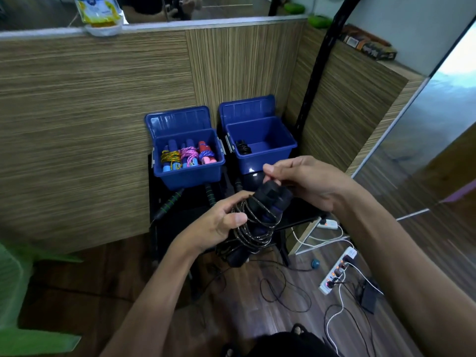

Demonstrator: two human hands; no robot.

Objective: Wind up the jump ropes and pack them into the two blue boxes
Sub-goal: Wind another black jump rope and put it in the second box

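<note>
My left hand [219,222] grips a dark jump rope [260,220], its two black-and-purple handles held together with thin cord wound around them. My right hand [304,181] pinches the cord at the top end of the handles. Loose cord trails down to the floor [283,292]. Two open blue boxes stand on a black table. The left box [189,176] holds three wound ropes: yellow, pink and blue-on-pink. The right box [268,155] holds one black wound rope [242,147] at its left side. Another rope with black-and-green handles [168,204] lies on the table.
A wood-grain partition stands behind the boxes. Power strips [337,271] and white cables lie on the wooden floor at the right. A green plastic chair [15,292] is at the lower left. A black pole [316,73] rises behind the right box.
</note>
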